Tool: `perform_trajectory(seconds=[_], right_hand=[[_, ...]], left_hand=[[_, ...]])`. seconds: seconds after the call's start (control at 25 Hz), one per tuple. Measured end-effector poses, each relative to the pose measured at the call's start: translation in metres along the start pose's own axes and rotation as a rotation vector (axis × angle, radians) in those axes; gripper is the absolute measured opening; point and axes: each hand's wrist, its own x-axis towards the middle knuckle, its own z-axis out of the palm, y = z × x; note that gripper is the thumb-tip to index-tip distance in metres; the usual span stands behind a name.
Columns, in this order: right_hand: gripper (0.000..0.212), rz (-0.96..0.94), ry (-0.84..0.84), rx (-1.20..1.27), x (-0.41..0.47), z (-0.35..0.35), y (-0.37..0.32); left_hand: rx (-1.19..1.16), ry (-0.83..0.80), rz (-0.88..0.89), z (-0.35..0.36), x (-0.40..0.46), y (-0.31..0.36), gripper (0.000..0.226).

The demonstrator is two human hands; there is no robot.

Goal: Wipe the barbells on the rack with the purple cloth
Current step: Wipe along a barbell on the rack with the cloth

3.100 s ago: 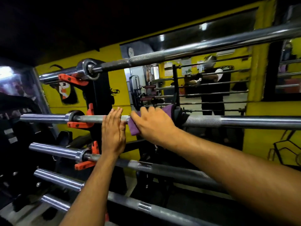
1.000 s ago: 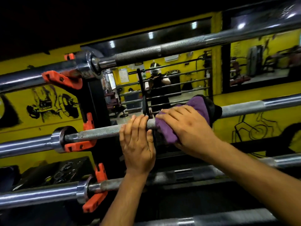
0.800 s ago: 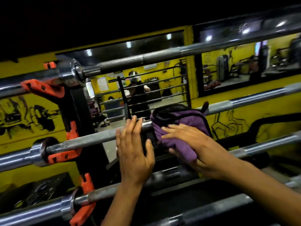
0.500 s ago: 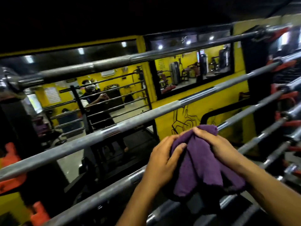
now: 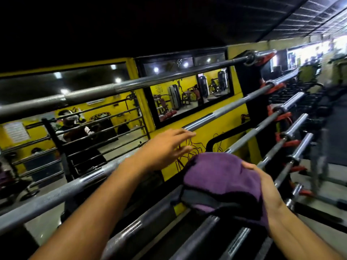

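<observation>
The right hand (image 5: 262, 186) holds the soft purple cloth (image 5: 221, 182) bunched up, with its thumb curled over the top edge. The cloth sits low on the right, in front of the long shiny steel barbells (image 5: 216, 115) that lie one above the other on the black rack with orange hooks (image 5: 281, 117). The left hand (image 5: 167, 147) reaches out toward the second bar, fingers straight and a little spread, holding nothing. It looks blurry. Behind the bars are a yellow wall (image 5: 212, 128) and a big mirror (image 5: 191, 94).

Left hand (image 5: 165, 147) open, right hand (image 5: 262, 186) gripping.
</observation>
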Motion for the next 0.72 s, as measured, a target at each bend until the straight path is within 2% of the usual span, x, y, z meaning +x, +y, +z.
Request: perform_trajectory(seconds=[0.2,0.4,0.56,0.72], right_hand=[[0.043,-0.164,0.216,0.122,0.054,0.005,-0.012],[0.037,-0.315,0.367,0.187,0.14,0.049,-0.019],[0.029,-0.299,0.414,0.055,0.195,0.092,-0.043],[0.05,-0.328,0.433,0.173,0.236,0.096,-0.038]], left_hand=[[0.128,-0.22,-0.064,-0.019,-0.03,-0.045,0.06],[0.111,-0.164,-0.05,-0.01,-0.027,-0.053,0.064],[0.064,-0.098,-0.069,-0.007,-0.026,-0.059,0.066],[0.106,-0.09,-0.052,-0.005,-0.025,-0.058,0.062]])
